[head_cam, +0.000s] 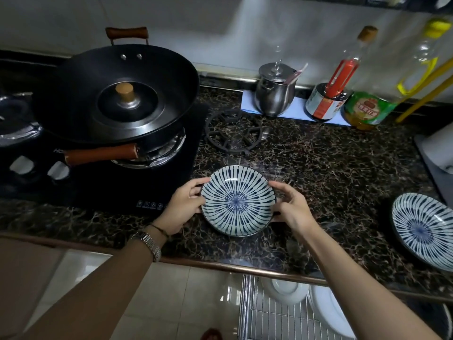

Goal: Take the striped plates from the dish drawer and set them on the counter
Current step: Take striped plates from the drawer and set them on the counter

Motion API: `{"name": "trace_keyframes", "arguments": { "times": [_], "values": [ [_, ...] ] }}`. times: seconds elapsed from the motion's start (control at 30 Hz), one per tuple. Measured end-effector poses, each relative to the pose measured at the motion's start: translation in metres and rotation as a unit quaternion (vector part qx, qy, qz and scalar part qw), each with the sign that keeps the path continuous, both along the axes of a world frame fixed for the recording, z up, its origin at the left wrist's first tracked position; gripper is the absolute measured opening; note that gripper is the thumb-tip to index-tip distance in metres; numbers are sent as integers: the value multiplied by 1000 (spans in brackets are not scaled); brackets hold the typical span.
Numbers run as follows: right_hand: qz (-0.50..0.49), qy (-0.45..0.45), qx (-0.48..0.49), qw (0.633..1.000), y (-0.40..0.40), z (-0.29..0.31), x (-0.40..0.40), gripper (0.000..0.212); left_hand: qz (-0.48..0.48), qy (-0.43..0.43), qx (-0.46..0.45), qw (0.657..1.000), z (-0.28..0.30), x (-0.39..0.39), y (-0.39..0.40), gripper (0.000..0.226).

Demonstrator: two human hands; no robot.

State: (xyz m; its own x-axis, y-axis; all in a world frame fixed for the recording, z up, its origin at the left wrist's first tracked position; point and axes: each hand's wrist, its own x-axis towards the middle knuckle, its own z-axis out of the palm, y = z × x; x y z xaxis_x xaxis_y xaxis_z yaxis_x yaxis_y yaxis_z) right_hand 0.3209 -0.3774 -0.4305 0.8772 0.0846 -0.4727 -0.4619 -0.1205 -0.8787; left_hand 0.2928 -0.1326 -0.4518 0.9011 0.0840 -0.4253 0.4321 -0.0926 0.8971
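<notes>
Squarely between the two hands, the striped plate [237, 200] is held level over the counter [343, 173]: its rim is pinched by the left hand [182, 207] and the right hand [291, 206] from opposite sides, neither nearer, so lowering is judged the remaining move.

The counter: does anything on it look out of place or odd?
One thing: a loose black burner grate lies on the marble counter beside the stove, not over a burner. Also, a small lid sits inside the wok. Nothing looks spilled or broken.
</notes>
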Motion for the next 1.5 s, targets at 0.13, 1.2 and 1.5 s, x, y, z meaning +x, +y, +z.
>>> {"name": "trace_keyframes", "arguments": {
  "times": [0.13, 1.2, 1.5],
  "values": [
    [6, -3, -5, 1000, -1, -4, -1, 59, -7, -4, 3, 1000, -4, 1, 2, 49],
    [204, -198, -556, 781, -175, 74, -141, 33, -338, -188, 599, 701, 84, -129, -153, 29],
    [208, -186, -529, 801, -331, 56, -190, 33, -352, -156, 572, 725, 59, -172, -324, 28]
  ]
}}
